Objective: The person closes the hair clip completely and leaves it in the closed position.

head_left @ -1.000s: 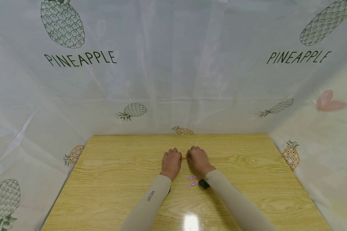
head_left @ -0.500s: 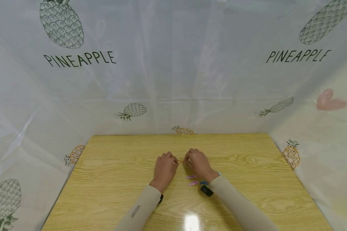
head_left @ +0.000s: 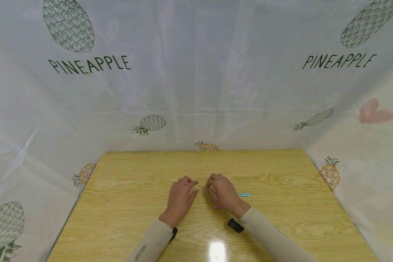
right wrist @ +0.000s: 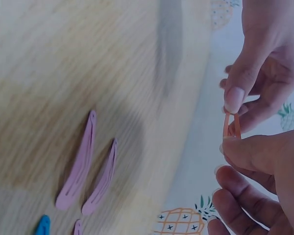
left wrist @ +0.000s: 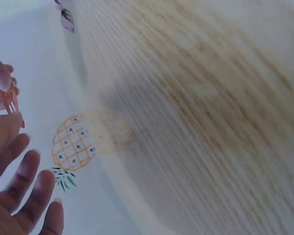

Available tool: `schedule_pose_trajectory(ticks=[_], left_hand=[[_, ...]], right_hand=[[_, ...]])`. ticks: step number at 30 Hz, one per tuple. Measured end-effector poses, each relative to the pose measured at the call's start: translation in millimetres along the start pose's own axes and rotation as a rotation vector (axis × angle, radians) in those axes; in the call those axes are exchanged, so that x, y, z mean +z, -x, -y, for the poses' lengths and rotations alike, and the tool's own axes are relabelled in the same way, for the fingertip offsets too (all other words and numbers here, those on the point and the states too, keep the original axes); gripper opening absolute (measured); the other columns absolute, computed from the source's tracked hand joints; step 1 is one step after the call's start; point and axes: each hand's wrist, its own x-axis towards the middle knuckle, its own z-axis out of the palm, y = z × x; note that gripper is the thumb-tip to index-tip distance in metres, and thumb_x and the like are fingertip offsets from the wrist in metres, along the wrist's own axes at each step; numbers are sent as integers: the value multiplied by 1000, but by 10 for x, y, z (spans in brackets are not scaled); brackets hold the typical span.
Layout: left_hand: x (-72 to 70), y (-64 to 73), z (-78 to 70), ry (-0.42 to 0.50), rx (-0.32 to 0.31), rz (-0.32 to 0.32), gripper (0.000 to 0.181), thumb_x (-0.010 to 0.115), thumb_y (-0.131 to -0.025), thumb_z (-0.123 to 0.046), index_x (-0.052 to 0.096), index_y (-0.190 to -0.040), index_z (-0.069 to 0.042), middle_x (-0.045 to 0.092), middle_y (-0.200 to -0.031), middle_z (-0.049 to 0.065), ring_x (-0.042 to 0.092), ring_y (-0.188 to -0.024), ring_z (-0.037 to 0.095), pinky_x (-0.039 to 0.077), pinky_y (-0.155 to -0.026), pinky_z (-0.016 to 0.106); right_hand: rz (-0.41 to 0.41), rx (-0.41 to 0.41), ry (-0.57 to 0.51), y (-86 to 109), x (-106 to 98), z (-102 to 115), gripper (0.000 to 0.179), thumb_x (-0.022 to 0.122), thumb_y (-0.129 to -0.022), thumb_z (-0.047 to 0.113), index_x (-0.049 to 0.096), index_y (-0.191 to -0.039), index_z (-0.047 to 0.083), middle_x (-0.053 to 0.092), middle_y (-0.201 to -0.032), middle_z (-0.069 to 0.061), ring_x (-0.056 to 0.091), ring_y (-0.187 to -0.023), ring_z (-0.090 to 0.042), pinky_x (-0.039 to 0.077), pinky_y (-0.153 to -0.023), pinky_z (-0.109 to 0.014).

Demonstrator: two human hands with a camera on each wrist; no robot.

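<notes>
My right hand pinches an orange snap hair clip between thumb and index finger. Facing it, my left hand has its thumb and index finger apart in the head view, one at either side of the clip's left end. Both wrist views show the left thumb overlapping or meeting that end; whether it touches is unclear. Below the right hand lie pink hair clips, partly hidden from the head camera. A blue hair clip lies beside the right wrist.
The wooden table spans the lower half of the head view. A white curtain printed with pineapples encloses its back and sides. Black devices sit at the left wrist and right wrist.
Both hands have come nearer the body, the left also going leftward. Its thumb and index finger have parted from their pinch on the hair clip. The blue clip shows more fully.
</notes>
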Motion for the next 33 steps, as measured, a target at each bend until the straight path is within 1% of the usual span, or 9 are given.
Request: schedule_pose_trajectory(ticks=[4,8,11,15,23,28,30,33], left_hand=[[-46,38,-9,19,49,6,20,84,-93,-21,82,-111,-13,62,-102,-2,58,-88,15,46,-75,33],[-82,61,-27,18,78,8,14,84,-93,-19,82,-105,-14,62,-103,-2,58,-90,16,47,-76,33],[-95,80,-45,12,85,-3,11,84,-92,-18,81,-102,-15,62,-103,-2,58,-90,16,47,-76,33],[-110,109,-80,7,82,-29,7,84,-92,-18,81,-97,-15,62,-101,-3,57,-87,15,47,-76,32],[-135,147,-127,27,94,-62,6,86,-90,-16,80,-90,-15,63,-100,-3,55,-84,15,46,-73,32],[-155,171,-118,45,122,-94,9,88,-86,-14,80,-87,-18,62,-99,-5,56,-85,14,45,-72,30],[-174,177,-112,62,135,-94,10,89,-85,-14,80,-87,-18,61,-99,-5,56,-85,14,46,-73,31],[-197,188,-96,100,150,-73,10,88,-85,-13,80,-87,-18,60,-100,-5,54,-83,13,46,-74,31]], right_hand=[[-1,-10,1,44,-3,17,18,89,-86,6,72,-87,13,67,-97,0,63,-87,-20,58,-79,-38],[-4,-5,-17,75,-4,27,19,89,-85,6,72,-86,14,66,-97,1,62,-87,-19,58,-79,-38],[-6,4,-37,95,-4,33,18,88,-86,7,72,-87,15,66,-97,1,63,-88,-18,58,-80,-37],[-14,-4,-41,125,-2,37,16,87,-87,6,74,-88,14,66,-97,1,63,-88,-18,59,-80,-36],[-14,-40,-68,176,1,36,13,86,-89,6,75,-91,12,66,-97,2,62,-88,-16,58,-77,-31],[-7,-74,-97,203,-40,45,13,85,-90,7,75,-93,13,65,-98,4,59,-87,-13,56,-76,-30],[4,-80,-112,212,-61,48,12,84,-91,6,75,-94,13,64,-98,5,57,-88,-11,55,-76,-30],[18,-96,-145,227,-90,47,10,82,-93,7,75,-95,14,63,-98,6,56,-89,-11,55,-77,-30]])
